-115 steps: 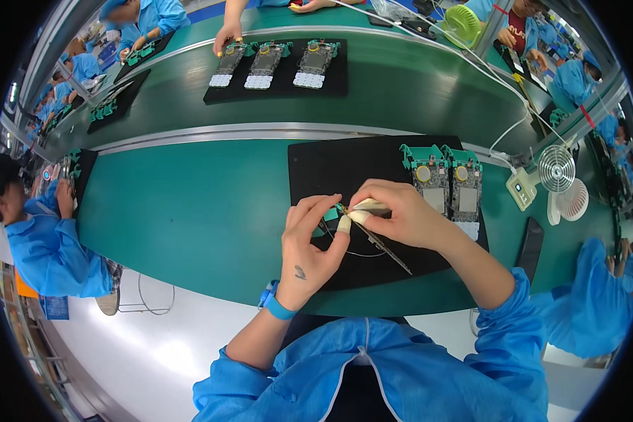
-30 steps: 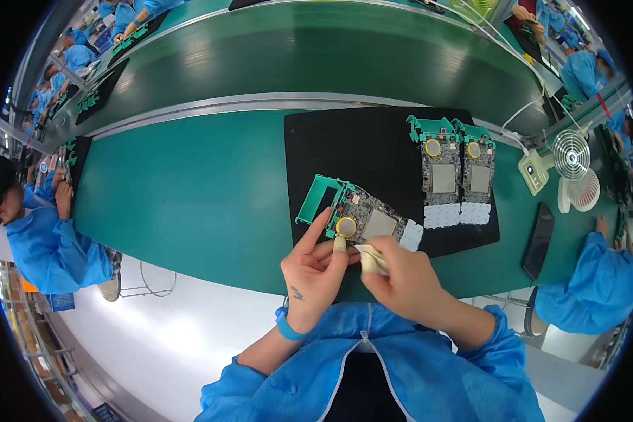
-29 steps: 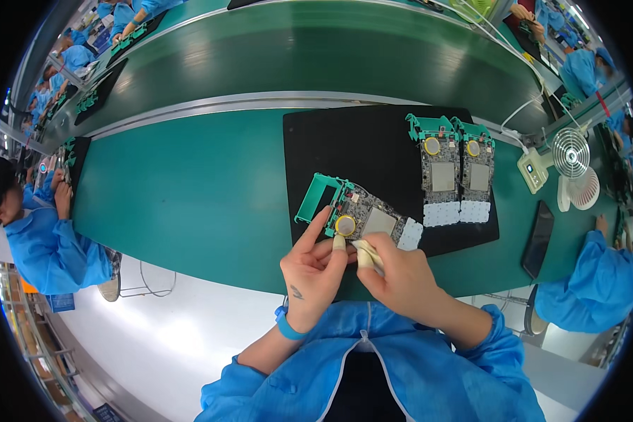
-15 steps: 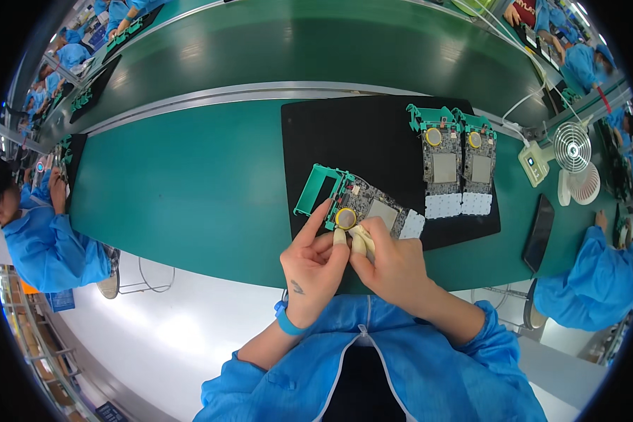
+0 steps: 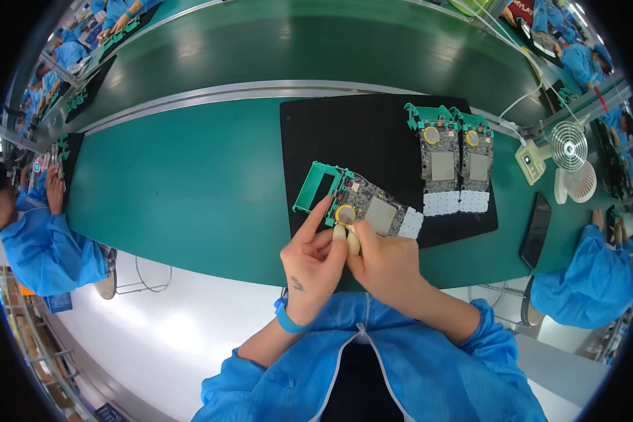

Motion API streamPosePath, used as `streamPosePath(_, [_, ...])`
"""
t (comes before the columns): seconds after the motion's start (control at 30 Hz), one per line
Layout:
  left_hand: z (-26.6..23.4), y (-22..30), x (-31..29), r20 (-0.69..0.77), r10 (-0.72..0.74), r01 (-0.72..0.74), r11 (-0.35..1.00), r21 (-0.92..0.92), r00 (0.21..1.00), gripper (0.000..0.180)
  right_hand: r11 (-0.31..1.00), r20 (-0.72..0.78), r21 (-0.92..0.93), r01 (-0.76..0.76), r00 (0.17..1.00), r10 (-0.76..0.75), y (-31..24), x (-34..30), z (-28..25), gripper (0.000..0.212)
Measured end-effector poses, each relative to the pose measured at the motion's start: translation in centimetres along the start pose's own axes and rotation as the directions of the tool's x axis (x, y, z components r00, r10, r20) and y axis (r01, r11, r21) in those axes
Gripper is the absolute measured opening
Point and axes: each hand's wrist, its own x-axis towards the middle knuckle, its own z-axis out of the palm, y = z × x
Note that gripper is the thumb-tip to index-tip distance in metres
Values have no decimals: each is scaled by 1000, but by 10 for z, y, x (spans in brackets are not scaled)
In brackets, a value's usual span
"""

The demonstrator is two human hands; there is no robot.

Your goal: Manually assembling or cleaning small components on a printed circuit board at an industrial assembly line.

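Note:
A circuit board (image 5: 362, 193) lies slantwise before me, with a green plastic frame (image 5: 308, 188) at its left end and a yellow-rimmed coin cell (image 5: 345, 214) near its lower edge. My left hand (image 5: 307, 264) grips the board's near edge, index finger stretched along the green frame and thumb below the coin cell. My right hand (image 5: 392, 267) is closed in a pinch beside that thumb, its fingertips close to the coin cell. Pale finger cots cover some fingertips. Whatever sits between the right fingers is hidden.
Two similar boards (image 5: 442, 167) stand side by side on the black mat (image 5: 373, 126). On the green table (image 5: 176, 176), a dark phone (image 5: 536, 231) and small fans (image 5: 568, 146) lie to the right. Co-workers in blue sit at both sides.
My right fingers have shifted slightly and curled closer to my left thumb, below the coin cell. The left hand and the board have hardly moved.

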Motion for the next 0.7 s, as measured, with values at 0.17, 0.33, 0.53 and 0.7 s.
streamPosePath(0.17, [-1,-6,0,0,-16,16,996,-88,1000,52,984,-26,165,-61,997,66,7,-1,-1,24])
streamPosePath(0.33, [1,-5,-1,0,7,-7,995,-103,1000,52,1000,-10,-21,16,1000,-16,-2,0,-2,23])
streamPosePath(0.53, [-4,-8,3,40,-10,14,995,-99,999,52,729,212,587,-352,936,280,11,-2,-21,22])
streamPosePath(0.7, [0,-7,2,74,6,-5,1000,-18,997,52,984,-215,102,144,969,-119,11,-5,-16,41])
